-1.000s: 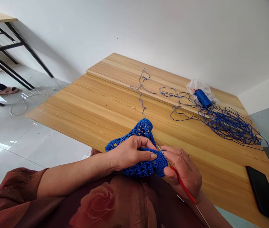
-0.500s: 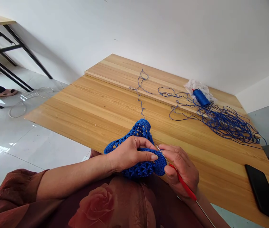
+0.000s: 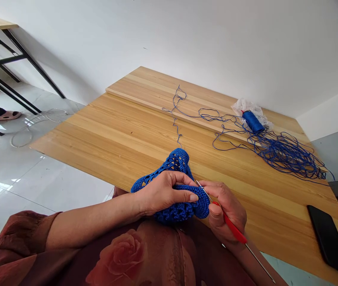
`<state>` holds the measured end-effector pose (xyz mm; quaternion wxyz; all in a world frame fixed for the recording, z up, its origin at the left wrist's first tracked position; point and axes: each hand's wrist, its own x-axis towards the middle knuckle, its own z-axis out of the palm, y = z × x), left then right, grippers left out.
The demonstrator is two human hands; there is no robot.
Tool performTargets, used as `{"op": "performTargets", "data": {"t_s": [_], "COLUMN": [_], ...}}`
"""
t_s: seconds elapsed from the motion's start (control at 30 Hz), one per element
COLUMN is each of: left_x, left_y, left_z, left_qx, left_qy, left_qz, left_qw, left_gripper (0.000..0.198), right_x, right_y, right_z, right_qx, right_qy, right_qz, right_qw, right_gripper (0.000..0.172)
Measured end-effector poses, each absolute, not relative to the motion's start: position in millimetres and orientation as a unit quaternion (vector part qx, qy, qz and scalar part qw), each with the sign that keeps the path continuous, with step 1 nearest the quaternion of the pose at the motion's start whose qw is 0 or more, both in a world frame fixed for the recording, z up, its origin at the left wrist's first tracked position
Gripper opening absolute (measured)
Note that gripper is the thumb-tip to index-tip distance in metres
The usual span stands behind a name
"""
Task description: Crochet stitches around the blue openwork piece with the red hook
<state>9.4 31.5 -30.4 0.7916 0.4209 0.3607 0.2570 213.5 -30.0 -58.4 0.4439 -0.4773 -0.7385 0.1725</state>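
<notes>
Blue crochet work (image 3: 175, 186) sits pinched in the left hand (image 3: 163, 194) while the right hand (image 3: 227, 210) grips a red-handled hook (image 3: 228, 224) at its edge.

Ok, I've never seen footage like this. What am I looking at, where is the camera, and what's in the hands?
There is no machine here, just a person's two bare hands. The single camera is worn on the head and looks forward and down. The left hand grips a blue crochet piece. The right hand holds a red-handled crochet hook, its tip at the piece. On the wooden table lie a blue thread spool, a loose thread tangle and a dark phone.
</notes>
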Motion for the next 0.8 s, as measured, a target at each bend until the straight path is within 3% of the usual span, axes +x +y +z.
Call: {"op": "performTargets", "data": {"t_s": [0.33,0.8], "left_x": [7.2,8.7], "left_y": [32.4,32.8], "left_z": [-32.2,-30.1], "left_qx": [0.312,0.309], "left_qy": [0.343,0.339], "left_qz": [0.247,0.249], "left_qw": [0.851,0.853], "left_gripper": [0.032,0.035], "right_x": [206.2,206.8], "right_y": [-25.1,-26.6], "right_z": [-53.8,-54.5], "right_qx": [-0.503,-0.506], "right_qy": [-0.642,-0.623], "right_qz": [0.328,0.356], "right_qw": [0.477,0.479], "right_gripper": [0.058,0.057]}}
